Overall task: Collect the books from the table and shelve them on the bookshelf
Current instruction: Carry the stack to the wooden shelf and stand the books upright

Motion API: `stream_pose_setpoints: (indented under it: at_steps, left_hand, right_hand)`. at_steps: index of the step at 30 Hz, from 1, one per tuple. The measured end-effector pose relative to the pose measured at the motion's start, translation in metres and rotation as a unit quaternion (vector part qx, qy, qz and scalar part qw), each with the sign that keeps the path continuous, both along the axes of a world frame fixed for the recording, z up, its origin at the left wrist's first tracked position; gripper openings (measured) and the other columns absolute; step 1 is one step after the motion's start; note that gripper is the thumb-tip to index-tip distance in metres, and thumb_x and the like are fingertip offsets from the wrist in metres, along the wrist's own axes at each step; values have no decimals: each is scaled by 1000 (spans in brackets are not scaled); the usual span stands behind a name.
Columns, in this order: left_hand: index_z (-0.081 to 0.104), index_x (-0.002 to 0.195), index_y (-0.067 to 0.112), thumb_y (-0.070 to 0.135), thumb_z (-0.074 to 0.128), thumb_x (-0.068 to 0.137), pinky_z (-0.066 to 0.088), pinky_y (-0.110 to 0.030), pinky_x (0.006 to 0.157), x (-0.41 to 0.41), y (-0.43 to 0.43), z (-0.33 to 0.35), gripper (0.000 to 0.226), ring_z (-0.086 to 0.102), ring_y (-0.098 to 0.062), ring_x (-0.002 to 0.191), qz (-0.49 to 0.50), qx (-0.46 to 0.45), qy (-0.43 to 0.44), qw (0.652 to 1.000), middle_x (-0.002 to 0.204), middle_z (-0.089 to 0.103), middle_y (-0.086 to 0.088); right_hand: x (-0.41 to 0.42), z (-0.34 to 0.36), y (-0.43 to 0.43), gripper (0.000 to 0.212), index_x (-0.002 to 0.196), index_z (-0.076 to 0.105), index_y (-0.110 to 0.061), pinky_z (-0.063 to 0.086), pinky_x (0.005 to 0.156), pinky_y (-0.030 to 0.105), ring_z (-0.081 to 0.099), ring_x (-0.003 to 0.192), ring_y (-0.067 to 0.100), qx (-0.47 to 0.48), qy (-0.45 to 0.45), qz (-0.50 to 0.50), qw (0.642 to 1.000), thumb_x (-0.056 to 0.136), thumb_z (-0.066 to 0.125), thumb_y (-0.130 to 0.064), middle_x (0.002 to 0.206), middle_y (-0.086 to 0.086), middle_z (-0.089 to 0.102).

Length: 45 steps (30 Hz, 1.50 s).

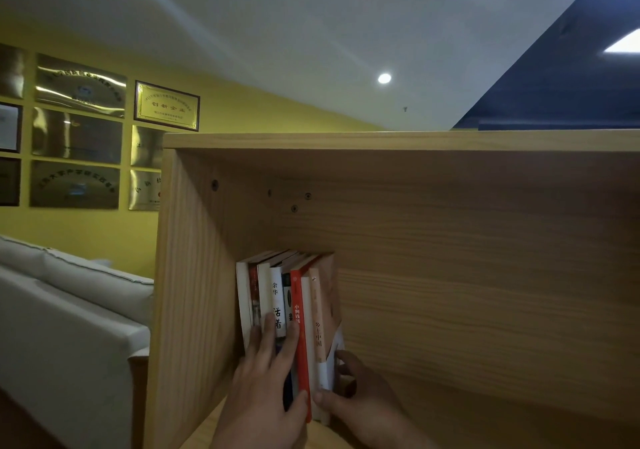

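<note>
Several books [287,296] stand upright, spines outward, in the top compartment of a light wooden bookshelf [450,241], a little in from its left wall. My left hand [266,389] lies flat against the spines of the left books, fingers straight, thumb beside the red spine. My right hand [349,400] grips the rightmost book, a pale one with a tan spine [318,320], thumb on the spine's lower end and fingers curled round its cover. The books' lower ends are hidden behind my hands.
The shelf compartment to the right of the books is bare wood. A white sofa [69,310] stands to the left of the bookshelf. Framed plaques [79,137] hang on the yellow wall behind it.
</note>
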<state>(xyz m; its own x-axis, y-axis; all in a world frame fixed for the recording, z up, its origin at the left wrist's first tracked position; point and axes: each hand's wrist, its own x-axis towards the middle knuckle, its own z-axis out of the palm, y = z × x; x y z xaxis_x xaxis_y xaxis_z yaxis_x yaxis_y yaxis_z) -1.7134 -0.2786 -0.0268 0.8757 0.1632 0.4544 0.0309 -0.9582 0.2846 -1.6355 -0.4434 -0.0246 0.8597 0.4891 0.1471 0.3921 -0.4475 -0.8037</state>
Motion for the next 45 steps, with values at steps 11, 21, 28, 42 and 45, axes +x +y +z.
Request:
stream_pose_setpoints:
  at_steps: [11,21,28,42,45]
  left_hand:
    - [-61,111,46,73,42,85,-6,-45,121,9,5,-1,109,-39,-21,135,47,67,46,996,136,-58,-1]
    - [-41,133,43,64,42,85,-4,-47,124,7,3,-6,98,-35,-22,144,26,12,11,1000,145,-52,5]
    - [-22,139,57,48,58,89,-5,-49,124,5,10,-8,95,-39,-13,143,-49,-103,-26,993,153,-42,16]
    - [39,144,28,28,61,92,33,-22,113,-26,-3,-8,56,30,0,130,-34,-172,-95,980,137,29,18]
    - [43,143,31,25,61,91,42,-30,111,-46,-2,-8,56,42,-5,132,-6,-205,-16,979,143,42,16]
  right_hand:
    - [8,-6,4,96,159,20,-36,36,117,26,44,140,7,-77,-14,24,997,80,70,-60,155,-13,45]
    - [16,-15,7,93,161,9,-35,31,117,20,40,144,7,-131,-43,20,990,88,57,-64,161,-8,38]
    - [16,-18,7,107,160,4,-41,36,116,24,46,139,10,-136,-43,26,989,73,43,-90,157,-5,44]
    - [-24,6,-2,58,144,46,-31,46,93,22,56,111,7,-90,-60,-44,993,92,61,-53,141,-8,59]
    - [-39,5,-12,50,140,50,-26,48,84,22,59,108,11,-141,-84,-68,984,96,55,-49,135,-3,62]
